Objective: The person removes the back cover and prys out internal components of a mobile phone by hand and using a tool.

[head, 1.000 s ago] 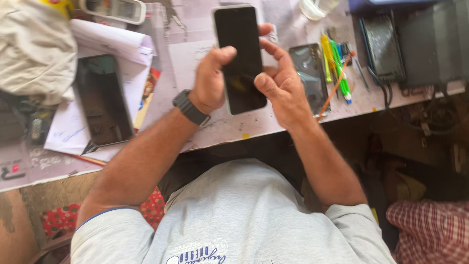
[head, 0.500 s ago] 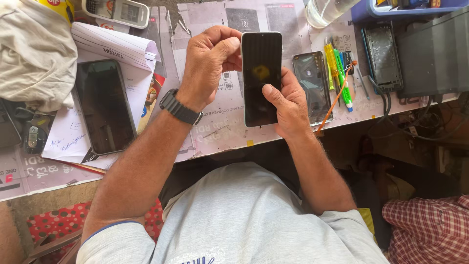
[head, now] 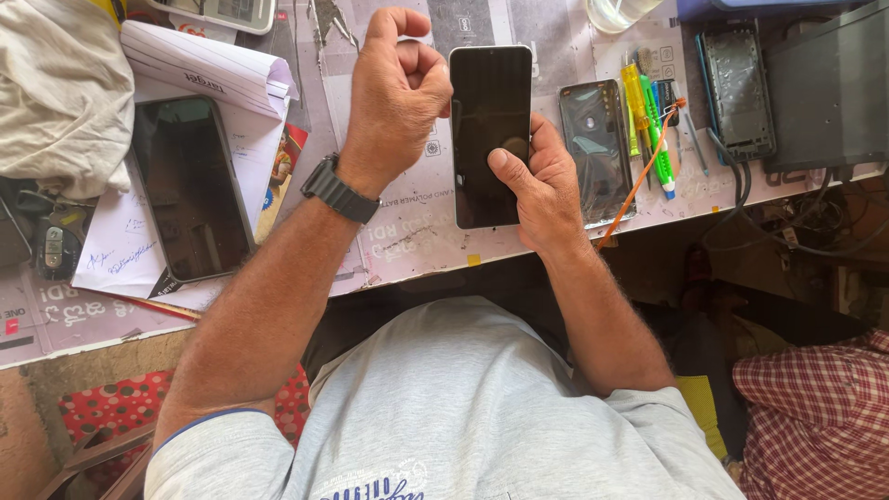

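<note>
While clutter crowds most of the tabletop, a bare strip of printed mat along its near edge lies under the black smartphone. Toward the left edge, a second dark phone rests on white papers, with a heap of pale cloth at the far left corner. Just right of the held phone lies a glossy back cover, then screwdrivers with yellow and green handles, an opened phone frame and a dark box by the right edge. Nothing blocks either hand. The right hand clasps the smartphone's lower right side, thumb pressed flat on the dark screen. The left hand, wearing a black wristwatch, is curled into a loose fist touching the phone's upper left edge; whether it pinches anything cannot be told.
</note>
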